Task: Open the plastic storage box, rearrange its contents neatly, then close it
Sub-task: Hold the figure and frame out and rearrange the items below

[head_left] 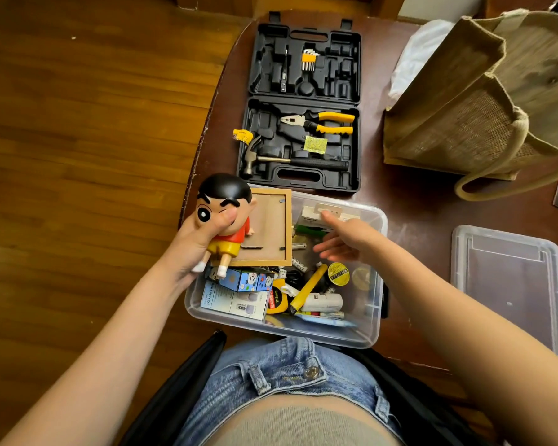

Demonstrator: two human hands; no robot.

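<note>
Your left hand point(195, 243) gripping a cartoon figurine point(226, 217) over the open plastic storage box point(372, 320), your right hand point(345, 241) relaxed, fingers spread above the box's clutter, lid point(509, 284) off to its right on the table point(416, 204), tool case point(303, 101) beyond both hands

A dark brown wooden table point(409, 201) is seen, on which a clear plastic storage box point(372, 336) is set beneath both hands. Beyond the hands, an open black tool case point(303, 101) is laid. To the right of the right hand, the box's clear lid point(509, 284) is placed flat; a jute bag point(464, 101) is stood beyond it.
</note>
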